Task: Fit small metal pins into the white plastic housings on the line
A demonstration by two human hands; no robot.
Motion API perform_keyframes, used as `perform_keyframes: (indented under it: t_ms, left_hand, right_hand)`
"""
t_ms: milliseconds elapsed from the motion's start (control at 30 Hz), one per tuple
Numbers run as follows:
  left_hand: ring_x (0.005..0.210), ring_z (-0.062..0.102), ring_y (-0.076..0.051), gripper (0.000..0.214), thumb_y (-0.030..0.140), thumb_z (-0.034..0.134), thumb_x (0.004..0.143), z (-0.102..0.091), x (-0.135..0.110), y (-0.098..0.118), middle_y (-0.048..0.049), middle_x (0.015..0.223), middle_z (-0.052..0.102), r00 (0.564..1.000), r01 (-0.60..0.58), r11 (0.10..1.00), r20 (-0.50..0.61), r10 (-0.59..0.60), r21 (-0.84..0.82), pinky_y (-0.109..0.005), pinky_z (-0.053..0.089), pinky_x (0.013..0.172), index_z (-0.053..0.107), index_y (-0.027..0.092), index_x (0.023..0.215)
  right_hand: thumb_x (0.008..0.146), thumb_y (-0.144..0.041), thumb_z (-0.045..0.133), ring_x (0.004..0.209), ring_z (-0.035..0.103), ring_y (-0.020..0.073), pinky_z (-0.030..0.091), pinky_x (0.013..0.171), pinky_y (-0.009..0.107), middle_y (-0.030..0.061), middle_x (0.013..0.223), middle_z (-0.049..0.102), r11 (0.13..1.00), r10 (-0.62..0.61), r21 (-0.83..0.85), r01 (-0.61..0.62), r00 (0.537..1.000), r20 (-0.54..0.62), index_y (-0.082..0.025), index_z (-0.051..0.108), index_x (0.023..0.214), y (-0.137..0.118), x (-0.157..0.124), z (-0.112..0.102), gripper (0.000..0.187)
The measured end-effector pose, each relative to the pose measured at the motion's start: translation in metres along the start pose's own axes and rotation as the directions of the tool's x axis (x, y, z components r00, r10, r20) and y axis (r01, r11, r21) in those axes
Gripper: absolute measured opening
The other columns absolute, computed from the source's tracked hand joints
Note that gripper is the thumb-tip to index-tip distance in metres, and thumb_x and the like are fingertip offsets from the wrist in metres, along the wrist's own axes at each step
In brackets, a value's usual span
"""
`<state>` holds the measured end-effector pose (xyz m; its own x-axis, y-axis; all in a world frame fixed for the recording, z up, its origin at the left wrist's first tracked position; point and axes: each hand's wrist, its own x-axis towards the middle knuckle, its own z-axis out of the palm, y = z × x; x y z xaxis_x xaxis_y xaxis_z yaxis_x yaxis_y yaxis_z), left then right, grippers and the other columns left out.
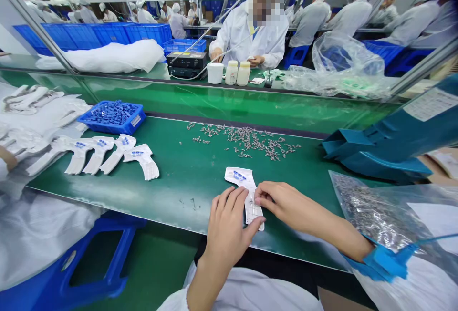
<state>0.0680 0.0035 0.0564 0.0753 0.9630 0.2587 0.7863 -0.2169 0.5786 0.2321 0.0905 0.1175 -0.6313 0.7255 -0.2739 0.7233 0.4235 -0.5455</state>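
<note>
A white gun-shaped plastic housing (239,181) with blue parts at its head lies on the green conveyor belt (193,172), its handle running down toward me. My left hand (229,232) presses on the handle's lower part. My right hand (282,201) comes in from the right, its fingertips at the handle's edge, and a blue wrist strap (382,263) circles that wrist. Together my hands hide much of the handle. Several matching housings (107,154) lie in a row at the belt's left. Small metal parts (246,142) are scattered beyond my hands.
A blue tray of small blue parts (112,117) stands at the belt's far left. A clear bag of metal parts (372,213) lies at right, below a teal plastic chute (375,151). A blue stool (89,268) stands at lower left. A co-worker (246,39) sits across the line.
</note>
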Motion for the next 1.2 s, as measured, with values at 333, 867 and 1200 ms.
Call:
perform_keyframes:
  t_ms: [333,867,1200]
  left_hand:
    - [0.128,0.050,-0.032,0.056,0.038,0.073,0.085,-0.001,0.002,0.000,-0.0098,0.134,0.061,1.000,-0.007,1.000,0.007,0.007,-0.001,-0.050,0.043,0.102,0.051,0.018,0.132]
    - [0.133,0.049,-0.026,0.058,0.039,0.049,0.099,-0.026,0.001,-0.017,-0.0098,0.148,0.048,0.969,0.186,0.910,-0.087,-0.233,-0.372,-0.044,0.045,0.106,0.029,0.028,0.152]
    - [0.136,0.040,-0.043,0.051,0.045,0.041,0.096,-0.087,-0.006,-0.156,-0.0202,0.141,0.053,0.865,0.350,0.859,-0.480,-0.144,0.374,-0.061,0.041,0.103,0.058,0.010,0.129]
  right_hand:
    - [0.089,-0.021,0.054,0.071,0.066,0.0175,0.047,0.064,0.029,-0.0012,0.080,0.066,0.903,0.167,0.414,-0.115,0.981,-0.094,-0.024,0.043,0.095,0.008,0.003,0.024,0.012]
    - [0.077,-0.034,0.076,0.071,0.064,0.0140,0.053,0.064,0.026,-0.0004,0.082,0.065,0.451,0.152,0.892,-0.002,0.986,-0.075,-0.019,0.059,0.092,-0.012,0.053,0.009,0.027]
    - [0.097,-0.032,0.060,0.094,0.066,0.0192,0.057,0.081,0.038,0.0077,0.115,0.065,0.629,0.457,0.772,0.088,0.761,-0.459,-0.015,0.061,0.118,0.068,0.156,-0.100,0.027]
